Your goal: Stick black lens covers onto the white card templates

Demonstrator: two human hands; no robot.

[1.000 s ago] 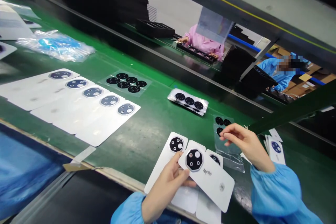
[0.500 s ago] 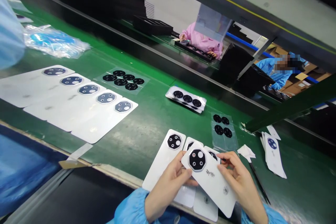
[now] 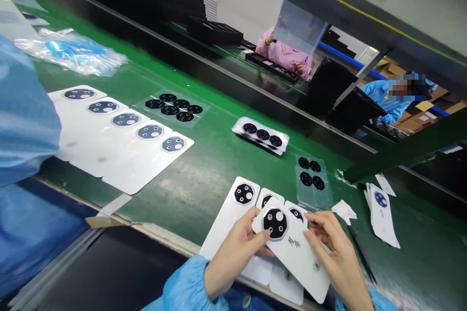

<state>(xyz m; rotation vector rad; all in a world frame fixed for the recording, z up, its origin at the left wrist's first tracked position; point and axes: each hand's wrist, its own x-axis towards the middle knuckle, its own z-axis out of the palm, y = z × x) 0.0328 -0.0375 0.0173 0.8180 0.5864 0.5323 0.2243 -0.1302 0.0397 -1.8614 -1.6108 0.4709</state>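
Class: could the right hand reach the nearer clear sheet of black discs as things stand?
Probably yes: the clear sheet lies uncovered just beyond the right hand, which grips a white cover.

- Your white back cover point(image 3: 295, 252), black octagonal camera ring point(image 3: 275, 223)
- Your sleeves point(image 3: 182, 291) light blue
- Tabletop point(image 3: 204, 175) green
- Co-worker's coat point(image 3: 282, 56) pink

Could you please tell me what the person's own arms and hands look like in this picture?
The left hand and right hand are bare, with no gloves. Both arms are covered to the wrist in light blue work clothing. The left sleeve is loose, smooth fabric gathered into a cuff. Only a corner of the right sleeve shows.
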